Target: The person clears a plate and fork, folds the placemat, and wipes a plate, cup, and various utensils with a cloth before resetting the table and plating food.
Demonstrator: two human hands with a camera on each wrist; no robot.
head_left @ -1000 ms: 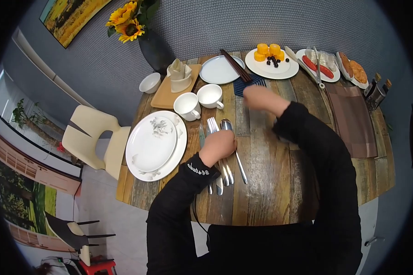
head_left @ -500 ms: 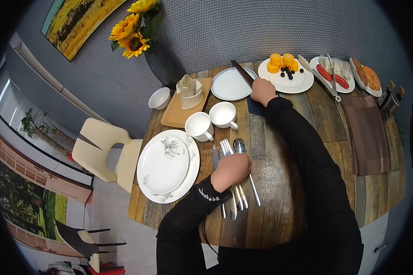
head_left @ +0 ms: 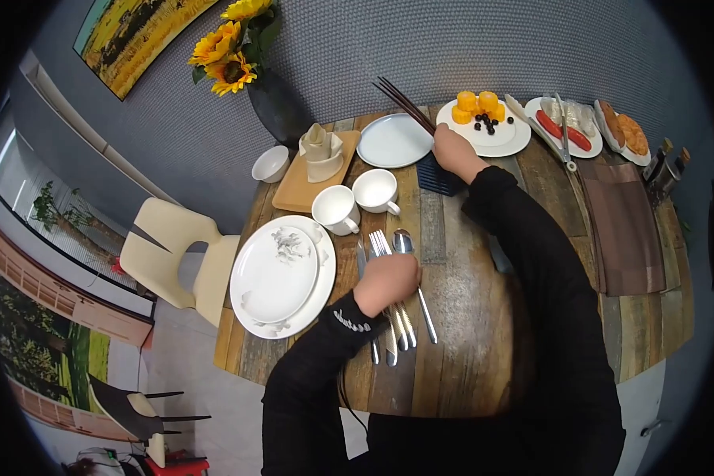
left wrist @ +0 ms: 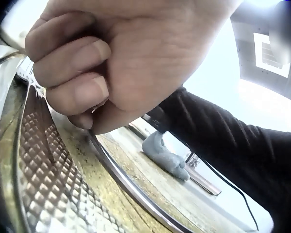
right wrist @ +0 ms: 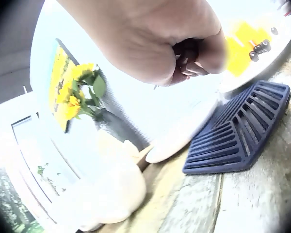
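Observation:
In the head view my right hand (head_left: 456, 152) grips a bunch of dark chopsticks (head_left: 405, 103) by one end. Their far ends point up and left over the pale blue plate (head_left: 394, 140). Below that hand a dark blue slatted trivet (right wrist: 237, 131) lies on the wood. Low over the cutlery, my left hand (head_left: 389, 280) has its fingers curled, with the thumb and fingertips at the slim handle of a spoon (head_left: 426, 316). The spoon's bowl shows beyond the knuckles. Beside it lie forks (head_left: 379, 242) and a knife (head_left: 362, 259), partly hidden under the hand.
Two white cups (head_left: 335, 210) and stacked white plates (head_left: 274, 274) stand left. Behind are a wooden tray (head_left: 289, 190) with a folded napkin (head_left: 320, 151), a small bowl (head_left: 270, 164) and a vase (head_left: 282, 107). Rightward sit food plates (head_left: 520, 143), tongs (head_left: 564, 135) and a brown placemat (head_left: 623, 230).
My right hand has taken hold of the chopsticks, and their far ends have risen up and left from the plate. The left hand stays over the cutlery; the view has shifted slightly.

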